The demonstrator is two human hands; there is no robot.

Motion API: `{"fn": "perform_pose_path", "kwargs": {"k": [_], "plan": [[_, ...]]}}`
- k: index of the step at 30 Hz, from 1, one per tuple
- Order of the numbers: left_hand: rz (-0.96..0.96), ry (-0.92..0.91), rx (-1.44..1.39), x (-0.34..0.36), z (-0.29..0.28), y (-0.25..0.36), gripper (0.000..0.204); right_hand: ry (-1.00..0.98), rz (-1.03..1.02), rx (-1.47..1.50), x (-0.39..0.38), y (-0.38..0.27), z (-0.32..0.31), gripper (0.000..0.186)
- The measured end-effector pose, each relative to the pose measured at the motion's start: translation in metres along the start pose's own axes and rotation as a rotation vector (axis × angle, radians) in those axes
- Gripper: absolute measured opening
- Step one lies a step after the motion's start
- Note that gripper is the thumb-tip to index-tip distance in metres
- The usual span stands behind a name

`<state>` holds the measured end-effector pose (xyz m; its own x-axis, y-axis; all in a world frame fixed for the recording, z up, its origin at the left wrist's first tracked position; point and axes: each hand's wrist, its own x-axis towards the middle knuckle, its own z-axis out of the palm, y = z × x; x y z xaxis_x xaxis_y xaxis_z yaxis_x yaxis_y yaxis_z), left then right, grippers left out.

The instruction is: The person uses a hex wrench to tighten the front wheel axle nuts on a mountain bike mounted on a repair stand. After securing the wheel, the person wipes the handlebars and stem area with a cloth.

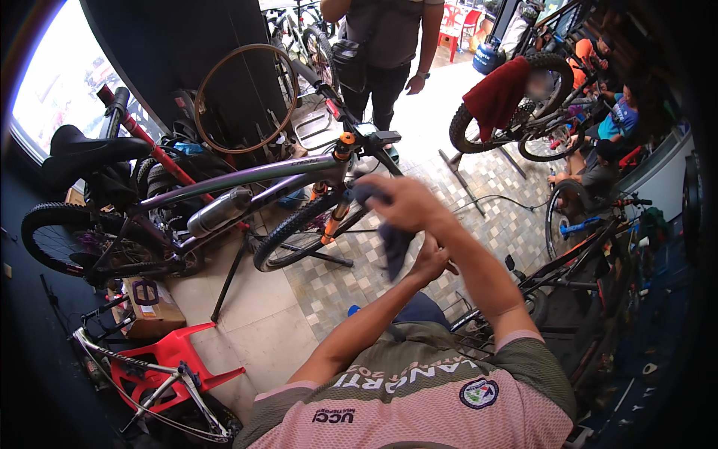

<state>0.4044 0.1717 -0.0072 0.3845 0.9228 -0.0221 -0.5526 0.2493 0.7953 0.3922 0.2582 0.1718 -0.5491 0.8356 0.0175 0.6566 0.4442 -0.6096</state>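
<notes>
In a tiled bike workshop, you raise a dark cloth (396, 248) in your right hand (400, 203), its blurred fingers closed on the fabric, which hangs in front of you near the orange fork (333, 223) of a purple-grey mountain bike (258, 173). Your left hand (430, 262) sits just below your right forearm, fingers partly curled; whether they grip anything cannot be told. The bike has its saddle (93, 153), front wheel (295, 233) and silver bottle (218, 213) in place. With the cloth in your grasp, the handling looks under way rather than finished; which surfaces are done and which remain, the view does not settle, nor whether cloth touches bike.
</notes>
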Motion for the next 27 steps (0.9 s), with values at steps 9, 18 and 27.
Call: {"fn": "perform_pose_path", "kwargs": {"k": [9, 18, 27], "plan": [[-0.374, 0.199, 0.072, -0.108, -0.004, 0.112, 0.042, -0.384, -0.226, -0.430, -0.023, 0.081, -0.037, 0.074], [-0.443, 0.356, 0.091, -0.137, -0.014, 0.156, 0.038, -0.471, -0.139, -0.263, -0.003, 0.090, 0.018, 0.087], [-0.556, 0.530, 0.347, -0.137, 0.013, 0.182, 0.041, -0.386, -0.232, -0.048, 0.030, 0.136, 0.016, 0.097]]}}
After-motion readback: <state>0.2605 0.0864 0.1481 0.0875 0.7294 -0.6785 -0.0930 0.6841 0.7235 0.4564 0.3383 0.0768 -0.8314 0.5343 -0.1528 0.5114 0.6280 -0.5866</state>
